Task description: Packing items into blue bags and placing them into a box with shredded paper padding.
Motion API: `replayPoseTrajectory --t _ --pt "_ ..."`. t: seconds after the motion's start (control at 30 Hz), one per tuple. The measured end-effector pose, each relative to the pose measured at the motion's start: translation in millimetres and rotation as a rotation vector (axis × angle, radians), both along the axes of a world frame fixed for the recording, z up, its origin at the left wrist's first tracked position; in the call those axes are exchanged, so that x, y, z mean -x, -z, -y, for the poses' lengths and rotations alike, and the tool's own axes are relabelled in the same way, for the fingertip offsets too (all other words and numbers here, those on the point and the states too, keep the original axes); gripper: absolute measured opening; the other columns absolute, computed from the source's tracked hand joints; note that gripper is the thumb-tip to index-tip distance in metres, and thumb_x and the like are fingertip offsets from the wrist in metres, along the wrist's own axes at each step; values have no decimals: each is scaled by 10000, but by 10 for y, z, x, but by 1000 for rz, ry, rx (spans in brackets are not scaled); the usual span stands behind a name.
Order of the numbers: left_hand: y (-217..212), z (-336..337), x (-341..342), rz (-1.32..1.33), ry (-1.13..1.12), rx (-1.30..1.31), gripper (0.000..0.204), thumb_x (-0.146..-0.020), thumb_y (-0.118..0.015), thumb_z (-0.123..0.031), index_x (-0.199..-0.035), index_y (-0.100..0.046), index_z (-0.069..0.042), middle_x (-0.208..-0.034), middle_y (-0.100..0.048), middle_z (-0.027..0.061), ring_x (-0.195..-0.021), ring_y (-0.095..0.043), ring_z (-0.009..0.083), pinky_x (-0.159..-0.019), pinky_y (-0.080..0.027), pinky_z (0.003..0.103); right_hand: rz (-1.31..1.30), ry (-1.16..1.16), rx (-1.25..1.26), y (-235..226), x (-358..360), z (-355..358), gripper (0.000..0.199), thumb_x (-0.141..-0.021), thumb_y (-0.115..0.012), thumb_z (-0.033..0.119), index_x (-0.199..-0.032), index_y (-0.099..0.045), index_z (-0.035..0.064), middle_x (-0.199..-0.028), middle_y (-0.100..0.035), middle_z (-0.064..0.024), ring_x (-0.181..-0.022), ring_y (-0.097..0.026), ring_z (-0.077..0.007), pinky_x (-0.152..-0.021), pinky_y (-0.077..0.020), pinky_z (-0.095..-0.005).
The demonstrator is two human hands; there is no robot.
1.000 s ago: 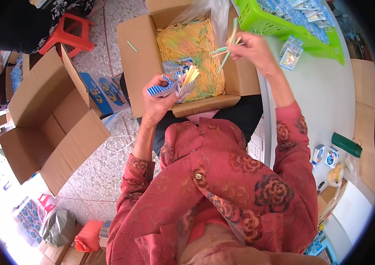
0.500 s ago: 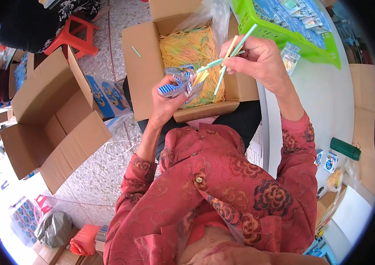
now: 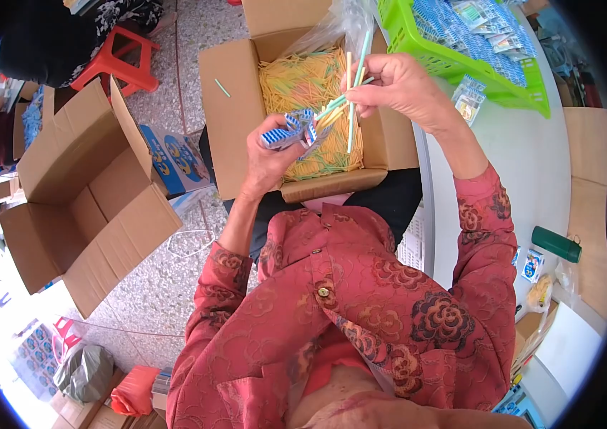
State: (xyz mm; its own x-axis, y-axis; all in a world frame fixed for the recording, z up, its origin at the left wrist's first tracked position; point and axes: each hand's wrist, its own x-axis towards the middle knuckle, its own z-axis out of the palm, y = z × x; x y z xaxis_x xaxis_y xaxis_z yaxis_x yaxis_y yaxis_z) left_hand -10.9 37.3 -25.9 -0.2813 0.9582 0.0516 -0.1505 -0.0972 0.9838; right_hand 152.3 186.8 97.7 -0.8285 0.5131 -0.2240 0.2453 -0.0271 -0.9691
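My left hand grips a small bunch of clear packets with blue-and-white striped edges. Between the fingers and thumb of my right hand are several thin sticks, pale green and yellow, pointing different ways. Some of their lower ends meet the packets' edge; how far they reach inside is hard to make out. Both hands are above an open cardboard box, in which lies a thick heap of loose yellow, green and pinkish sticks.
To the right, a white table bears a green basket of packets, loose packets beside it and a dark green bottle. At left are an open carton and a red stool. One green stick lies on the box flap.
My right hand has moved slightly left and down with its sticks, closer to the packets. The long green stick now stands more upright. My left hand has barely moved.
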Motion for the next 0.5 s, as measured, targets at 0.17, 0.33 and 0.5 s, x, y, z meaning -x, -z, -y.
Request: replayPoseTrajectory --t 0.17,0.33,0.5 --pt "-34 -49 -12 -22 -16 -17 184 -717 -679 -10 -847 -551 -25 -752 -573 -21 -686 -516 32 -611 -442 179 -24 -65 -141 68 76 40 160 -790 -630 93 -912 -603 -6 -720 -580 -12 -624 -549 -51 -562 -459 -181" --pt "-70 -108 -21 -19 -25 12 185 -719 -670 3 -862 -557 -23 -763 -584 -17 -688 -526 35 -609 -447 184 126 -104 -427 23 144 59 146 -776 -632 76 -888 -602 -14 -713 -565 -7 -611 -510 -39 -548 -420 -195" --pt "-53 -173 -16 20 -36 5 181 -717 -655 26 -849 -542 -23 -785 -597 11 -690 -549 54 -600 -468 201 -24 -101 -648 103 165 66 130 -770 -632 76 -862 -612 -15 -771 -537 2 -745 -506 -53 -627 -415 -225"
